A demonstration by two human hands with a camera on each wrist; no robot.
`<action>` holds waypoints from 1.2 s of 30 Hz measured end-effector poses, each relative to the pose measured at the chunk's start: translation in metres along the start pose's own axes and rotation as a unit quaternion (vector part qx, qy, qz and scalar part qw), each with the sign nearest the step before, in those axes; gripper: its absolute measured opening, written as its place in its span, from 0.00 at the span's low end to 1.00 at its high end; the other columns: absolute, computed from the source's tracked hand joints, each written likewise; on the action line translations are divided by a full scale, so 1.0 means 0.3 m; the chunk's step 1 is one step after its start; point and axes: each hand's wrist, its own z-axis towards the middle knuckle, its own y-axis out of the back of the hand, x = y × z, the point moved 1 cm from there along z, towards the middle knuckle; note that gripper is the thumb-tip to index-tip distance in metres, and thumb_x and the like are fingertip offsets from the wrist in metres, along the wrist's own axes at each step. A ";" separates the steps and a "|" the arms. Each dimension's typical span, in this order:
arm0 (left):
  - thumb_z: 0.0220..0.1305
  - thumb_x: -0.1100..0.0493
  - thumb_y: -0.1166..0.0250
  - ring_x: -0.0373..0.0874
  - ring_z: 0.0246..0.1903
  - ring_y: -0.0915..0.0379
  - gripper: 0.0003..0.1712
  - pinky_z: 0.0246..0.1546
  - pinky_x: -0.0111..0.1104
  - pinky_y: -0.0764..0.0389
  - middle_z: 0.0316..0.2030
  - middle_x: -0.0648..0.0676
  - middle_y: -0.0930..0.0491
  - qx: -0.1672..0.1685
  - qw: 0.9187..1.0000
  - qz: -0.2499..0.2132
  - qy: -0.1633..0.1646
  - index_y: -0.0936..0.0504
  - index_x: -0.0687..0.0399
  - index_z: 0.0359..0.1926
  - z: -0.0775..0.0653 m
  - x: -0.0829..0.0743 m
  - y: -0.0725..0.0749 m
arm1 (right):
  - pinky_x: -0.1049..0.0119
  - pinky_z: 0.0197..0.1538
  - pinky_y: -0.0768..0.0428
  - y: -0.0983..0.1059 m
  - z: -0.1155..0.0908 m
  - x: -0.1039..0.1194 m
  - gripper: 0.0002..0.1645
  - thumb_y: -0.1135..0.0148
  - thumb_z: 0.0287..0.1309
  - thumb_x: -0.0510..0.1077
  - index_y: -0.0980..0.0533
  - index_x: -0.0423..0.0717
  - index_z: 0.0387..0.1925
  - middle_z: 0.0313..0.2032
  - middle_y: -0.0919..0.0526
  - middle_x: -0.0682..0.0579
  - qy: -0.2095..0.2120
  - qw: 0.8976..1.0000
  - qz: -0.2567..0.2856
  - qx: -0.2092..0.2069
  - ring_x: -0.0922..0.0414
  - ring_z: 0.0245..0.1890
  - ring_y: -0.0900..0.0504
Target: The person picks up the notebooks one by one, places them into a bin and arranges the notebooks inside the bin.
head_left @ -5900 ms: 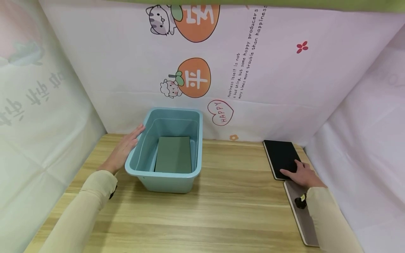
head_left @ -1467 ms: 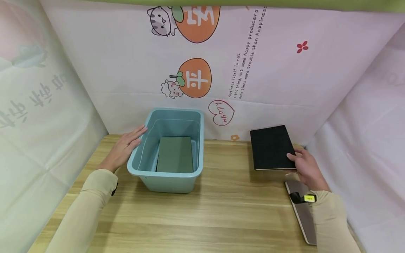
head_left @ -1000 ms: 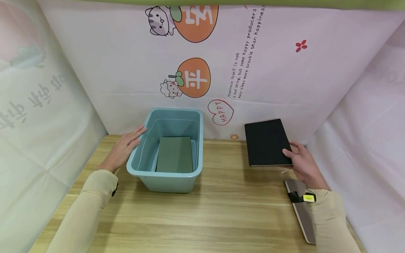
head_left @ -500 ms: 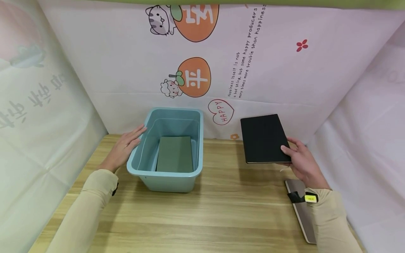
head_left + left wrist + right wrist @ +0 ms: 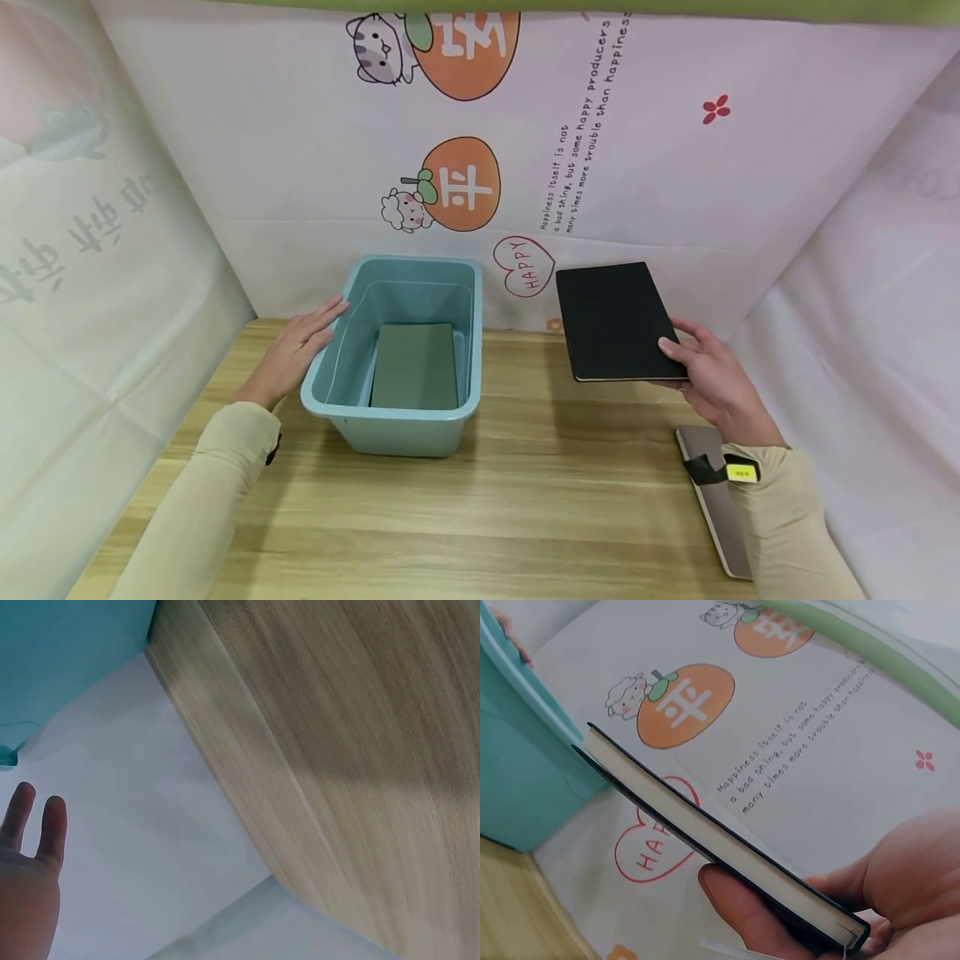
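A black hardcover notebook [image 5: 617, 323] is held up over the right rear of the table, its shadow on the wood below. My right hand [image 5: 716, 379] grips its right edge, thumb on the cover and fingers beneath. In the right wrist view, the notebook's [image 5: 720, 832] cream page edge shows between the dark covers. My left hand [image 5: 291, 354] rests with straight fingers on the left rim of a light-blue plastic bin [image 5: 397, 435]. Inside the bin, a grey-green book [image 5: 415, 367] lies flat on the bottom. The left wrist view catches only part of that left hand [image 5: 30, 892].
A grey-brown notebook [image 5: 723, 517] lies at the table's right side, partly hidden under the right forearm. White printed cloth [image 5: 637, 167] walls enclose the back and both sides of the wooden table [image 5: 540, 517].
The black notebook, earlier lying on the table under my right hand, has been lifted and carried left and upward in view. My left hand and the bin stay in place.
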 end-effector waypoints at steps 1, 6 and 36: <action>0.82 0.44 0.58 0.59 0.80 0.55 0.27 0.75 0.65 0.53 0.81 0.45 0.48 0.000 1.000 -0.001 0.000 0.42 0.27 0.78 -0.001 0.000 -0.001 | 0.66 0.38 0.11 -0.006 -0.001 0.004 0.40 0.44 0.74 0.41 0.53 0.46 0.76 0.42 0.15 0.59 -0.001 1.000 0.001 0.004 0.61 0.37 0.09; 0.83 0.45 0.58 0.59 0.80 0.55 0.27 0.75 0.65 0.53 0.81 0.41 0.49 -0.003 1.000 -0.003 -0.003 0.41 0.29 0.78 -0.002 0.005 -0.003 | 0.67 0.39 0.12 -0.034 -0.004 0.026 0.48 0.44 0.74 0.43 0.62 0.43 0.81 0.41 0.14 0.59 -0.005 1.000 -0.007 0.014 0.62 0.37 0.09; 0.83 0.44 0.59 0.60 0.80 0.54 0.28 0.74 0.65 0.51 0.82 0.43 0.50 0.003 1.000 0.004 -0.007 0.43 0.29 0.79 0.004 0.017 -0.001 | 0.67 0.41 0.12 -0.210 0.046 0.159 0.40 0.43 0.74 0.41 0.54 0.48 0.76 0.45 0.14 0.57 -0.010 0.998 0.019 0.060 0.61 0.39 0.09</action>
